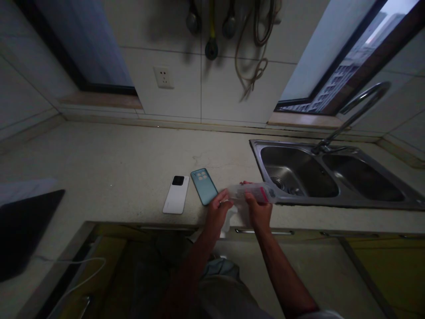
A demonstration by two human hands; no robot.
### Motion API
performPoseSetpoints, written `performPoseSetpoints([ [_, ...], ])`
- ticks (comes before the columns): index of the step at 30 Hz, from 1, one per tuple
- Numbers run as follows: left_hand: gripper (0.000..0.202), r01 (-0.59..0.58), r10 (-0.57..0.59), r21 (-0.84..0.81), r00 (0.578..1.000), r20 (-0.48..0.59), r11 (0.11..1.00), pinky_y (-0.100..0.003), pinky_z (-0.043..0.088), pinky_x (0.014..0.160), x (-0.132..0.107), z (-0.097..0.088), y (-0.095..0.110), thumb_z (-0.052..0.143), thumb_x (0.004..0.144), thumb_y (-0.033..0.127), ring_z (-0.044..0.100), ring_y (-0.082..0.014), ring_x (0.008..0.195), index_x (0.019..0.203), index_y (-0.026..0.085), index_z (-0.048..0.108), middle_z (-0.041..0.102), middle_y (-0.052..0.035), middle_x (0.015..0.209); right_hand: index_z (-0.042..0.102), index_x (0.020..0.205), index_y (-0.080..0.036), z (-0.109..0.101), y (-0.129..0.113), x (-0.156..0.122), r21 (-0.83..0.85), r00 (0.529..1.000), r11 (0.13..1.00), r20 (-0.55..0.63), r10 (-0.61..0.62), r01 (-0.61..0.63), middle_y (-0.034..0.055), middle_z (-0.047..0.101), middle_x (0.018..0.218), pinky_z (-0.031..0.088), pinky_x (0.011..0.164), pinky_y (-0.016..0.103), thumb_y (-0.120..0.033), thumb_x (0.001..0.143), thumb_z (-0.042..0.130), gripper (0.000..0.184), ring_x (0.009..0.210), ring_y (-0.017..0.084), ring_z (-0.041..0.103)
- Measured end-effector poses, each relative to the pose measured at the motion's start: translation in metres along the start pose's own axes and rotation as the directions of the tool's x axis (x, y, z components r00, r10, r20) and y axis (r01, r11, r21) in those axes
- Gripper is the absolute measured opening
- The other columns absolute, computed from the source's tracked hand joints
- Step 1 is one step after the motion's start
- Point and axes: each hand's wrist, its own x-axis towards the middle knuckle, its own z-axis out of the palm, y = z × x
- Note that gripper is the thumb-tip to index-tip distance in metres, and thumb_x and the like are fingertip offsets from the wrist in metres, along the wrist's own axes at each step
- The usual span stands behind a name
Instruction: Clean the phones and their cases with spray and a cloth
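Observation:
Both hands meet at the front edge of a pale stone countertop. My right hand is closed on a clear plastic packet with a pink end, held flat above the counter edge. My left hand pinches the packet's left end, and something white, its nature unclear, hangs just below between the hands. A teal phone lies face down right beside my left hand. A white phone lies face down a little further left.
A steel double sink with a curved tap sits at the right. A wall socket, hanging utensils and a cord are on the back wall. A dark hob and white cable lie at left.

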Motion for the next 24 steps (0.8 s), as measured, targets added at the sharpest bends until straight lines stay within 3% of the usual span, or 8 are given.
performPoseSetpoints([
  [4,0.048,-0.061,0.060,0.114,0.998,0.008,0.992,-0.041,0.044,0.105,-0.002,0.003,0.000,0.077,0.060,0.007,0.062,-0.0320,0.120,0.107,0.018,0.077,0.073,-0.0100,0.118,0.072,0.106,-0.018,-0.001,-0.009,-0.003,-0.036,0.999,0.998,0.006,-0.048,0.048,0.0096,0.075,0.112,0.054,0.098,0.040,-0.031,0.074,0.079,0.035,0.101,0.023,0.071],
  [10,0.043,-0.040,0.040,0.112,0.999,0.002,0.993,-0.040,0.045,0.104,-0.007,0.004,0.002,0.079,0.059,0.008,0.062,-0.0309,0.119,0.101,0.018,0.078,0.074,-0.0099,0.116,0.073,0.106,-0.016,-0.011,-0.007,0.010,0.019,0.999,0.999,0.034,0.026,-0.027,0.0098,0.077,0.106,0.056,0.092,0.041,-0.036,0.074,0.078,0.037,0.096,0.025,0.073],
  [14,0.037,0.081,-0.093,0.118,0.991,0.094,0.990,-0.039,0.051,0.091,-0.002,-0.003,0.007,0.083,0.062,0.027,0.066,-0.0309,0.108,0.097,0.017,0.077,0.075,-0.0123,0.110,0.077,0.096,-0.015,-0.021,-0.006,0.038,-0.104,0.998,0.994,0.053,0.034,-0.029,0.0103,0.079,0.096,0.058,0.087,0.041,-0.038,0.072,0.080,0.033,0.088,0.025,0.074],
  [16,0.039,0.087,-0.096,0.108,0.992,0.087,0.990,-0.037,0.052,0.085,0.003,-0.008,0.011,0.081,0.064,0.038,0.066,-0.0296,0.105,0.097,0.017,0.075,0.075,-0.0134,0.110,0.077,0.095,-0.015,-0.024,-0.007,0.057,-0.188,0.999,0.982,0.040,-0.006,0.013,0.0103,0.079,0.095,0.057,0.088,0.043,-0.039,0.070,0.082,0.035,0.088,0.026,0.074],
  [19,0.040,-0.014,0.015,0.068,1.000,-0.007,0.998,-0.035,0.050,0.082,0.011,-0.020,0.018,0.075,0.067,0.045,0.068,-0.0266,0.097,0.095,0.016,0.071,0.077,-0.0145,0.102,0.077,0.093,-0.017,-0.029,-0.004,0.084,-0.348,0.998,0.936,-0.001,-0.058,0.054,0.0093,0.078,0.093,0.056,0.089,0.045,-0.043,0.067,0.084,0.038,0.086,0.025,0.072],
  [24,0.031,-0.196,0.196,0.009,0.969,-0.153,0.980,-0.032,0.048,0.083,0.020,-0.035,0.027,0.072,0.063,0.039,0.068,-0.0221,0.085,0.083,0.016,0.069,0.075,-0.0085,0.083,0.073,0.094,-0.020,-0.032,0.008,0.105,-0.478,0.995,0.873,0.020,-0.101,0.098,0.0058,0.076,0.086,0.056,0.085,0.047,-0.046,0.063,0.084,0.042,0.079,0.024,0.069],
])
